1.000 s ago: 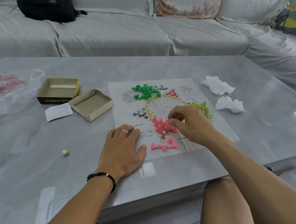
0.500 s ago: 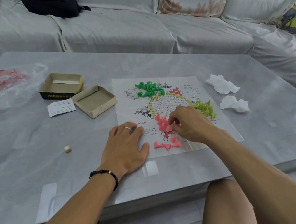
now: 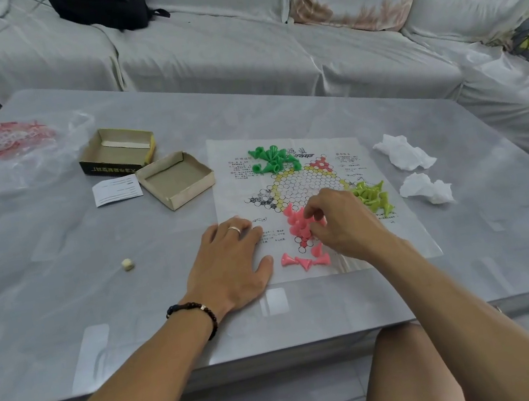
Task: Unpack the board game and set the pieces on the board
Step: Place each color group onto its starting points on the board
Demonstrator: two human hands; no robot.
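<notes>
Pink pieces (image 3: 297, 221) are clustering on the near corner of the paper board (image 3: 330, 261), which is lying flat on the grey table (image 3: 59, 267). We are pinching 1 of them with our right hand (image 3: 339, 219). Our left hand (image 3: 231, 261) is pressing flat, fingers straight, on the board's left edge. Green pieces (image 3: 272, 159) and yellow-green pieces (image 3: 373, 197) are lying heaped on other corners.

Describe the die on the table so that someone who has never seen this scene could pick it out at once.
Start at the grey table and find the paper game board with the coloured pieces. Go left past the left hand, which lies flat on the board's near-left corner. The die sits alone on bare tabletop there: a small cream cube, well nearer than the two open cardboard box halves.
</notes>
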